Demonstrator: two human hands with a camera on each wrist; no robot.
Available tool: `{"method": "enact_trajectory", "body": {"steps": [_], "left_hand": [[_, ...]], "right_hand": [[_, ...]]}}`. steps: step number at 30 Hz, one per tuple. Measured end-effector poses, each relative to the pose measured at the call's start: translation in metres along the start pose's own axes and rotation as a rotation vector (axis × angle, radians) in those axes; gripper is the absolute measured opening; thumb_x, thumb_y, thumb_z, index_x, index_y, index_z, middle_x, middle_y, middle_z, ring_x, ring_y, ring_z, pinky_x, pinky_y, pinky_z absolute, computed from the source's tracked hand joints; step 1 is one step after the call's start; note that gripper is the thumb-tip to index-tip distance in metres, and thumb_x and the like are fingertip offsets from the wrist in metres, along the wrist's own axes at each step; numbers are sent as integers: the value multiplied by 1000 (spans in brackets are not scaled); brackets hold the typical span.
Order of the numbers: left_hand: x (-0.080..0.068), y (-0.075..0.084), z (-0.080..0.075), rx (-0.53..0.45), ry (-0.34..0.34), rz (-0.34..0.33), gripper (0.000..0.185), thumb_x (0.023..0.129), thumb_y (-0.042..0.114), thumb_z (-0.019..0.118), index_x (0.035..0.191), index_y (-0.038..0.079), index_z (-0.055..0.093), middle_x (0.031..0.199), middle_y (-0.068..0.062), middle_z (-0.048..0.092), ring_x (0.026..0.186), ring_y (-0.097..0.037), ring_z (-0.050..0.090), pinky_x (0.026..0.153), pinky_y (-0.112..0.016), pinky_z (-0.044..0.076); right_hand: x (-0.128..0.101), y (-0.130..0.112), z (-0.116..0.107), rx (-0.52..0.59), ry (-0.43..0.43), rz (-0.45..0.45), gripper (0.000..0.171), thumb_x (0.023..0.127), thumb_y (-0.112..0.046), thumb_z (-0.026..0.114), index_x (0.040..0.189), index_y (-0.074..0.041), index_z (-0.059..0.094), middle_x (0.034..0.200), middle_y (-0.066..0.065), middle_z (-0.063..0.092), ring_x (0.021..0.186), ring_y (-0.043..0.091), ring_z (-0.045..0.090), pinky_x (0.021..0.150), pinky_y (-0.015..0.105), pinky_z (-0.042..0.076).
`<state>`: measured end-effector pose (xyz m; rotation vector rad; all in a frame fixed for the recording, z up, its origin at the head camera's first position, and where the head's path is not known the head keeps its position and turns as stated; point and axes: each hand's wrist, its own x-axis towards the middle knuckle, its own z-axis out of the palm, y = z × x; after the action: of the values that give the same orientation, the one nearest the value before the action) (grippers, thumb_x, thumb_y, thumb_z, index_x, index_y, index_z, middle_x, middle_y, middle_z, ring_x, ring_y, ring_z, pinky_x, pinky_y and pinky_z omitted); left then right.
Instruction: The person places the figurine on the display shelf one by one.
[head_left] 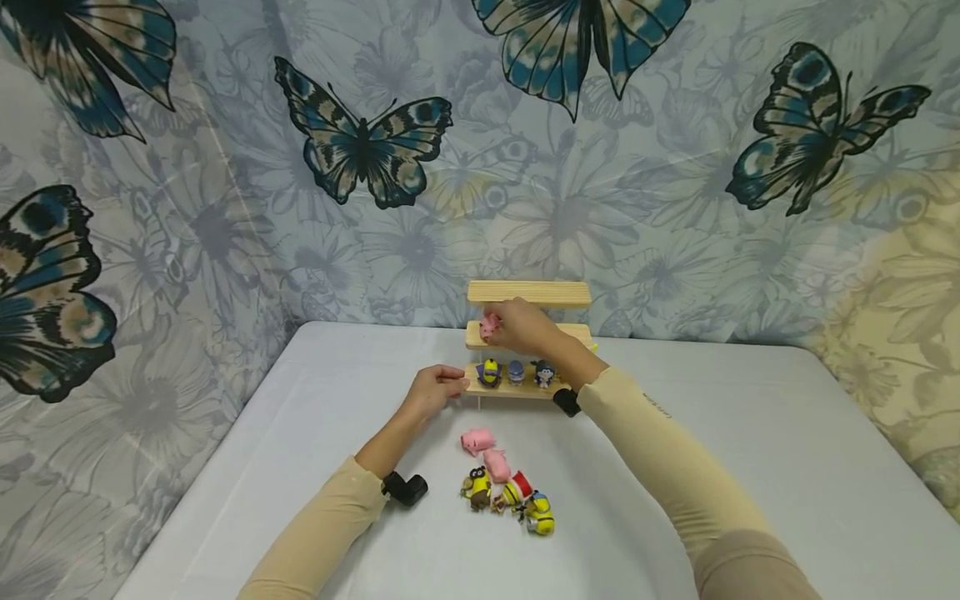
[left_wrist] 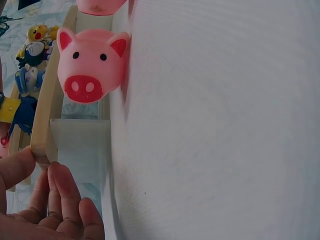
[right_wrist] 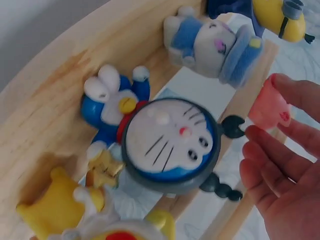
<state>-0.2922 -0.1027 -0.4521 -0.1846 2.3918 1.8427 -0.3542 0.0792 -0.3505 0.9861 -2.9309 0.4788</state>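
My right hand point(head_left: 528, 327) holds a pink toy pig point(head_left: 489, 327) at the left part of the middle tier of a wooden display shelf point(head_left: 517, 393). In the right wrist view, thumb and fingertips pinch the pig point(right_wrist: 269, 104). My left hand point(head_left: 433, 392) grips the left end of the lowest tier between thumb and fingers, as the left wrist view shows at the board's corner point(left_wrist: 44, 142). On that tier stand a yellow figure in a dark cape point(head_left: 490, 372), a small grey-blue figure point(head_left: 516, 372), a blue-and-white cat figure point(right_wrist: 170, 137) and a yellow figure point(right_wrist: 55, 205).
In front of the shelf, two pink toy pigs point(head_left: 477, 441) lie on the white table point(head_left: 337, 358). Nearer are a yellow-and-brown figure point(head_left: 477, 490), a red-and-yellow one point(head_left: 516, 490) and a yellow-and-blue one point(head_left: 539, 515). A butterfly-print cloth point(head_left: 420, 250) hangs behind.
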Motion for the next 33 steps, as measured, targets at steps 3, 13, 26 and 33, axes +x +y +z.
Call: {"method": "enact_trajectory", "body": {"steps": [3, 13, 26, 33], "left_hand": [[-1, 2, 0, 4, 7, -7, 26, 91, 13, 68, 112, -1, 66, 92, -9, 68, 80, -17, 64, 73, -29, 51], [-1, 5, 0, 12, 3, 2, 28, 91, 15, 68, 113, -2, 65, 90, -8, 68, 80, -17, 63, 71, -30, 49], [-1, 4, 0, 4, 7, -26, 27, 91, 16, 68, 113, 2, 66, 92, -7, 68, 81, -16, 63, 73, -29, 50], [-2, 3, 0, 12, 2, -21, 26, 91, 15, 67, 113, 0, 66, 92, -9, 68, 80, -15, 63, 72, -28, 49]], "right_hand": [[-5, -1, -3, -7, 9, 10, 44, 91, -22, 69, 130, -5, 58, 116, 16, 67, 106, 32, 61, 91, 44, 50], [-40, -8, -21, 29, 61, -57, 39, 91, -22, 69, 126, -4, 64, 123, 15, 63, 116, 34, 56, 100, 49, 45], [-93, -26, -12, 83, 92, -188, 23, 90, -17, 70, 110, -5, 71, 108, 11, 69, 104, 28, 60, 86, 43, 50], [-113, -29, 12, 123, -7, -202, 21, 91, -20, 69, 108, -9, 72, 103, 5, 68, 96, 22, 62, 81, 35, 51]]}}
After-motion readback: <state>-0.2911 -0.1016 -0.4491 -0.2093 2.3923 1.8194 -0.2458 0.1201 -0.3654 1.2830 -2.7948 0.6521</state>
